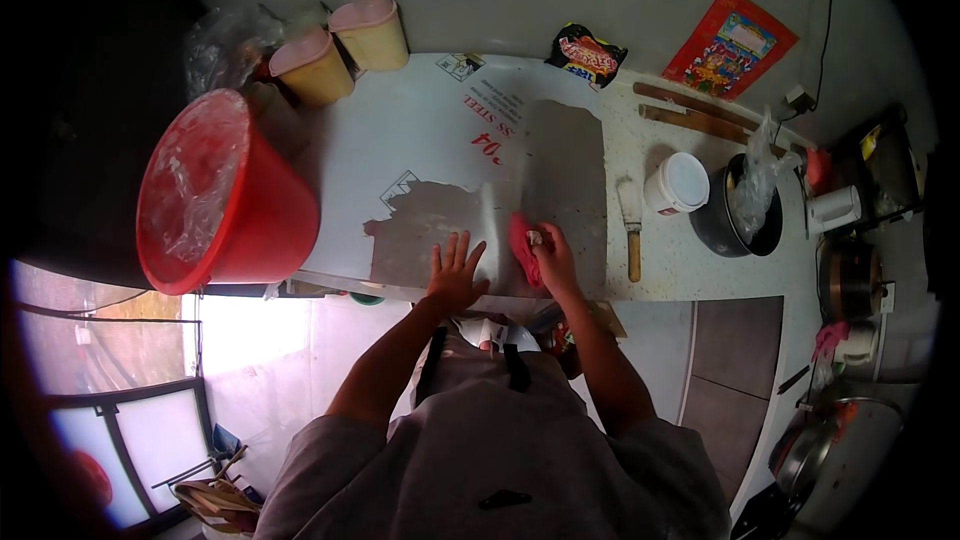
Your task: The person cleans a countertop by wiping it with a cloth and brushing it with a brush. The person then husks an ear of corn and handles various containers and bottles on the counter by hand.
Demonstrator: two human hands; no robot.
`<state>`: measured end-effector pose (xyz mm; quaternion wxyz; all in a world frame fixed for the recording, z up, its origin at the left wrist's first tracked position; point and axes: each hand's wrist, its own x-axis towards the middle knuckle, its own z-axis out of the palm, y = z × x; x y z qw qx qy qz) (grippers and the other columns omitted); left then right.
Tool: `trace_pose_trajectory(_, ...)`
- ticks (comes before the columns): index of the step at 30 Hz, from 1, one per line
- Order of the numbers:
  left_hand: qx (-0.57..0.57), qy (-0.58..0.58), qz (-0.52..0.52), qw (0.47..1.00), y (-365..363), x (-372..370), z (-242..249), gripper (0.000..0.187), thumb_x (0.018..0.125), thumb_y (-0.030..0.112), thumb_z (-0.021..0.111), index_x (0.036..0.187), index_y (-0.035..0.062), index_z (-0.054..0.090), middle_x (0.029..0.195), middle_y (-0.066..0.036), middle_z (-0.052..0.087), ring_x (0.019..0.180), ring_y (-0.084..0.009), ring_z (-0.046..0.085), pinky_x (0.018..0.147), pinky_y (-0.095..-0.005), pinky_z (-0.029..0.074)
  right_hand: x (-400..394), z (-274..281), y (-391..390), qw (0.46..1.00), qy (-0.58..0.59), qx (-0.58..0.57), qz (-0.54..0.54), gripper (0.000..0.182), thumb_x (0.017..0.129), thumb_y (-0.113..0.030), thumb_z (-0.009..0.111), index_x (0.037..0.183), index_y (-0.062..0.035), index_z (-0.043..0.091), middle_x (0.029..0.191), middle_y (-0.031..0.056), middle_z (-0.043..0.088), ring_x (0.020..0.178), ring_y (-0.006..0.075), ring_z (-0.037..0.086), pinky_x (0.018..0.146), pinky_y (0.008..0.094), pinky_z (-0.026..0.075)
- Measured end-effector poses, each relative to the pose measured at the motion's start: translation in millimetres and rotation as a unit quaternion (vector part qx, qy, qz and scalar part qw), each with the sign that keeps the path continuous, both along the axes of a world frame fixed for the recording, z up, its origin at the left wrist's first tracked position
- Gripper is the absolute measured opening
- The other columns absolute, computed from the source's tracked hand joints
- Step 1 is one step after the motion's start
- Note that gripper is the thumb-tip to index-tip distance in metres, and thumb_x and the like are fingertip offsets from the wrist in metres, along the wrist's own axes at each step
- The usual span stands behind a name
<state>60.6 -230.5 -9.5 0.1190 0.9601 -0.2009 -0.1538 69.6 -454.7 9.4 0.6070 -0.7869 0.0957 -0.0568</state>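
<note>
My left hand [458, 268] lies with fingers spread on the bare grey part of a metal sheet [430, 230], near the counter's front edge. To its right, my right hand [552, 258] is closed on a pink cloth [525, 250], which rests on the sheet. White film with red lettering [440, 125] covers the upper left of the sheet, its lower border torn. A scraper with a wooden handle [634, 252] lies on the counter to the right of the sheet.
A red bucket [270, 200] holding clear plastic stands left. Two lidded containers [375, 40] and a black snack packet [588, 55] are at the back. Right are a white tub [683, 182], a dark pot [715, 215], wooden sticks [690, 122] and a white counter [670, 270].
</note>
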Motion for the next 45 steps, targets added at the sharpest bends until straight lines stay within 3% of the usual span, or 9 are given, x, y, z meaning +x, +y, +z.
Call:
trace_pose_trajectory(3,-0.012,-0.013,-0.004,1.000,0.0,0.7,-3.6,0.082,0.086,0.051,0.057,0.153,0.0189,0.021,0.161,-0.019,0.008,0.149,-0.0378,0.005,0.114,-0.0634,0.004,7.7,-1.2,-16.3,0.962,-0.078,-0.258,-0.033,0.041,0.085,-0.013,0.061,0.124,0.0005,0.055,0.118,0.0232,0.061,0.107,0.0412,0.058,0.096,0.0442,0.045)
trace_pose_trajectory(6,-0.018,-0.018,-0.003,1.000,2.4,-1.0,-5.7,0.083,0.085,0.049,0.059,0.152,0.0177,0.023,0.160,-0.020,0.008,0.148,-0.0385,0.005,0.113,-0.0649,0.005,8.3,25.7,-15.2,0.952,-0.147,-0.268,0.031,0.045,0.083,-0.013,0.064,0.126,-0.0024,0.056,0.125,0.0231,0.057,0.115,0.0422,0.054,0.101,0.0476,0.042)
trace_pose_trajectory(9,-0.032,-0.016,-0.006,0.999,1.4,-2.4,-6.6,0.083,0.085,0.049,0.060,0.152,0.0176,0.022,0.160,-0.020,0.009,0.148,-0.0386,0.006,0.113,-0.0651,0.006,1.7,18.4,-4.6,0.885,-0.210,-0.373,0.186,0.047,0.082,-0.012,0.065,0.127,-0.0058,0.057,0.134,0.0225,0.050,0.125,0.0432,0.046,0.105,0.0502,0.038)
trace_pose_trajectory(15,-0.038,-0.006,-0.006,0.999,3.1,0.6,-4.0,0.084,0.085,0.049,0.061,0.153,0.0184,0.022,0.160,-0.020,0.008,0.148,-0.0386,0.006,0.113,-0.0654,0.006,-1.0,-10.2,3.1,0.917,-0.119,-0.378,0.042,0.049,0.080,-0.013,0.068,0.128,-0.0098,0.057,0.141,0.0198,0.044,0.130,0.0437,0.041,0.108,0.0510,0.036)
trace_pose_trajectory(19,-0.036,-0.004,-0.009,0.999,3.9,2.3,-9.8,0.084,0.085,0.049,0.062,0.152,0.0199,0.022,0.160,-0.019,0.009,0.148,-0.0386,0.006,0.113,-0.0649,0.006,-16.7,-19.2,16.4,0.870,-0.227,-0.334,0.281,0.047,0.079,-0.011,0.068,0.125,-0.0096,0.059,0.139,0.0198,0.045,0.128,0.0433,0.042,0.105,0.0510,0.039)
trace_pose_trajectory(26,-0.028,0.008,-0.006,1.000,5.6,3.9,3.6,0.085,0.082,0.049,0.066,0.152,0.0223,0.025,0.160,-0.017,0.012,0.148,-0.0372,0.009,0.114,-0.0621,0.010,-4.4,-24.1,5.9,0.891,-0.169,-0.416,0.058,0.051,0.077,-0.006,0.067,0.127,-0.0102,0.059,0.140,0.0209,0.046,0.125,0.0431,0.046,0.106,0.0507,0.038)
trace_pose_trajectory(30,-0.029,-0.008,-0.001,1.000,5.4,5.6,2.5,0.086,0.080,0.049,0.067,0.151,0.0228,0.026,0.160,-0.016,0.014,0.148,-0.0362,0.011,0.115,-0.0607,0.011,-21.1,-15.5,13.1,0.855,-0.232,-0.348,0.306,0.043,0.076,-0.001,0.065,0.119,-0.0099,0.063,0.137,0.0185,0.048,0.127,0.0398,0.046,0.102,0.0492,0.043)
trace_pose_trajectory(37,-0.024,-0.006,-0.001,1.000,5.8,3.9,2.0,0.086,0.079,0.048,0.067,0.151,0.0226,0.027,0.159,-0.016,0.015,0.148,-0.0343,0.012,0.116,-0.0595,0.011,-4.3,-12.8,0.2,0.893,-0.159,-0.418,0.049,0.044,0.076,-0.002,0.064,0.119,-0.0092,0.063,0.136,0.0196,0.049,0.126,0.0400,0.047,0.105,0.0485,0.039)
trace_pose_trajectory(45,-0.040,-0.015,-0.001,0.999,5.7,2.2,8.2,0.080,0.079,0.041,0.066,0.148,0.0203,0.032,0.158,-0.015,0.019,0.147,-0.0338,0.016,0.115,-0.0606,0.015,-11.3,4.9,-17.8,0.909,-0.162,-0.344,0.171,0.037,0.076,-0.004,0.066,0.113,-0.0087,0.067,0.134,0.0161,0.050,0.124,0.0400,0.046,0.105,0.0535,0.037)
